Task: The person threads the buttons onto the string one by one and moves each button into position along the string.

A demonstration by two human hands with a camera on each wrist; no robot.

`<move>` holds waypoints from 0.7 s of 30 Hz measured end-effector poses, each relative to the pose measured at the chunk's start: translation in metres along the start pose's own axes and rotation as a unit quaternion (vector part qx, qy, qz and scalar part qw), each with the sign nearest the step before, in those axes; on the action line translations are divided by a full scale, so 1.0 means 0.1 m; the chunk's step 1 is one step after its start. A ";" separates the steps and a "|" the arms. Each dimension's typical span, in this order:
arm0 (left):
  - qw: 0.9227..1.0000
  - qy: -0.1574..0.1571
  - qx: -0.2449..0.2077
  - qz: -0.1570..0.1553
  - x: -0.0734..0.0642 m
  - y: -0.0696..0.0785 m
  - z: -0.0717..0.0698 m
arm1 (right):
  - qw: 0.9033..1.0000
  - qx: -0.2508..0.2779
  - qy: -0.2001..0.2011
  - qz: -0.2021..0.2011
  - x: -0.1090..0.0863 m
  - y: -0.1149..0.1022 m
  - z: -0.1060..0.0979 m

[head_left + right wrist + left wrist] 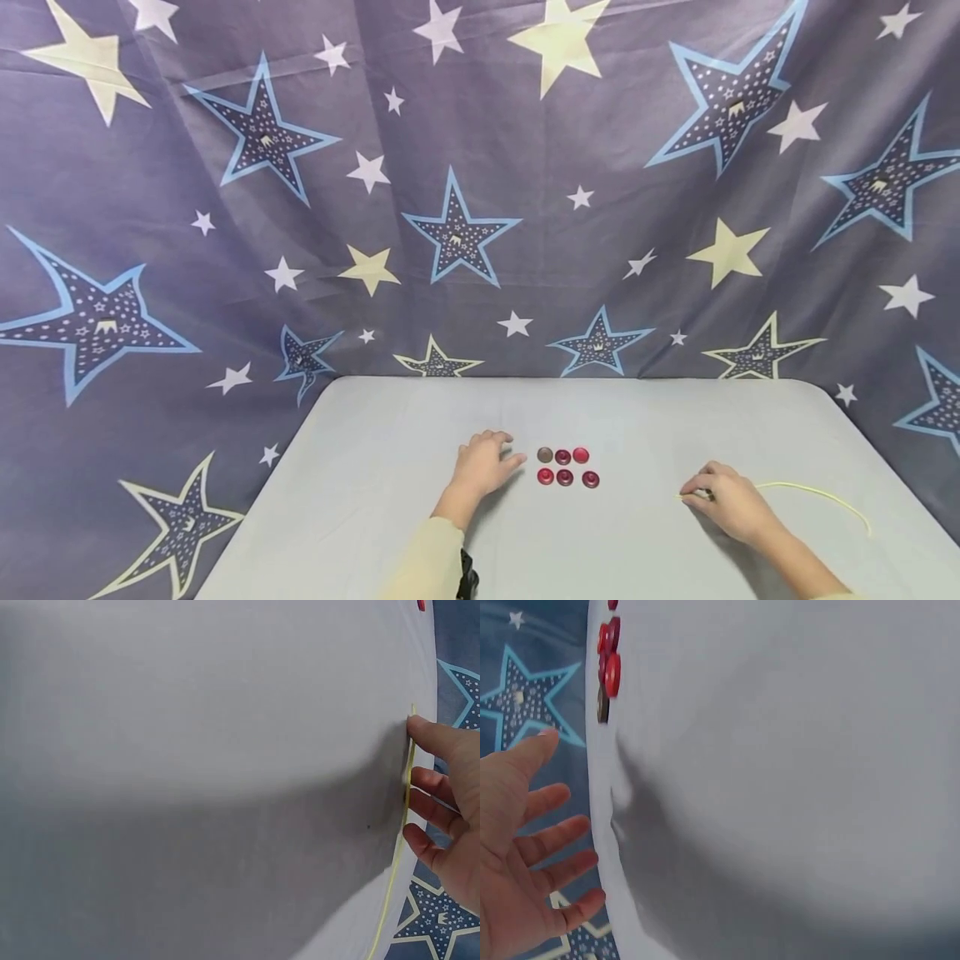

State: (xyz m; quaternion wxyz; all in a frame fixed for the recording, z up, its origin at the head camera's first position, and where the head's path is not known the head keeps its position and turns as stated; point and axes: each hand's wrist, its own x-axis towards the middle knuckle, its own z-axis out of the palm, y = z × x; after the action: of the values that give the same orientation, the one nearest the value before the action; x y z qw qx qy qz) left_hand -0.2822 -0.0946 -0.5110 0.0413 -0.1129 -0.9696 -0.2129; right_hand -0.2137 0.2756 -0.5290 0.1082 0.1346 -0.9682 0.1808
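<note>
Several round buttons (pixel 565 477), red, dark red and one brown, lie in two short rows on the table. Left of them is my left hand (pixel 483 463), apart from the buttons, its fingers relaxed and spread and holding nothing. In the left wrist view the palm of the left hand (pixel 517 847) shows bare. Over on the right, my right hand (pixel 726 498) pinches a thin yellow cord (pixel 817 493) near one end. The cord trails off to the right behind that hand. In the right wrist view a short tip of the cord (pixel 388 889) sticks out past the thumb.
A pale cloth covers the table (pixel 420 417). Behind it and at both sides hangs a dark curtain (pixel 465 317) printed with stars. A black item (pixel 467 575) sits at the left wrist, by the sleeve (pixel 427 562).
</note>
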 end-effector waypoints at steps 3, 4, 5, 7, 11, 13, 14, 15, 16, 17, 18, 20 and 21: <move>1.000 -0.011 -0.005 0.012 0.05 0.09 0.03 | 1.000 -0.002 0.003 -0.002 0.00 0.00 0.02; 1.000 -0.014 -0.008 0.016 0.06 0.12 0.04 | 1.000 -0.002 0.004 -0.001 0.01 -0.01 0.02; 1.000 -0.015 -0.008 0.021 0.08 0.14 0.05 | 1.000 0.000 0.005 -0.003 0.01 -0.01 0.02; 0.999 -0.019 -0.009 0.026 0.11 0.18 0.08 | 1.000 0.007 0.003 0.002 0.03 -0.02 0.02; 0.999 -0.026 -0.009 0.029 0.17 0.26 0.16 | 0.999 0.038 0.011 0.024 0.08 -0.05 0.02; 0.999 -0.029 -0.004 0.029 0.20 0.29 0.20 | 0.998 0.057 0.022 0.031 0.10 -0.08 0.01; 0.999 -0.030 0.001 0.031 0.21 0.31 0.21 | 0.997 0.068 0.028 0.034 0.12 -0.09 0.01; 0.999 -0.031 0.004 0.031 0.22 0.32 0.22 | 0.996 0.077 0.032 0.035 0.13 -0.11 0.00; 0.999 -0.032 0.006 0.031 0.23 0.34 0.23 | 0.995 0.083 0.033 0.039 0.14 -0.12 0.00; 0.999 -0.033 0.007 0.030 0.23 0.35 0.24 | 0.995 0.089 0.033 0.039 0.16 -0.14 0.00; 0.999 -0.033 0.007 0.030 0.23 0.36 0.25 | 0.994 0.096 0.032 0.042 0.17 -0.16 -0.01; 0.999 -0.034 0.007 0.029 0.23 0.38 0.27 | 0.993 0.107 0.024 0.048 0.20 -0.18 -0.01; 0.999 -0.034 0.004 0.028 0.23 0.39 0.27 | 0.992 0.113 0.021 0.048 0.21 -0.20 -0.01</move>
State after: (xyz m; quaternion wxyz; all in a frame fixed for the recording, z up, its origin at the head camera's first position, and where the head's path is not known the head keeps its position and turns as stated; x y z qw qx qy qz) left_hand -0.2965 -0.0438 -0.5170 0.0146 -0.1467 -0.9679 -0.2037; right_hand -0.2276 0.2533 -0.5162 0.1034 0.0955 -0.9444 0.2970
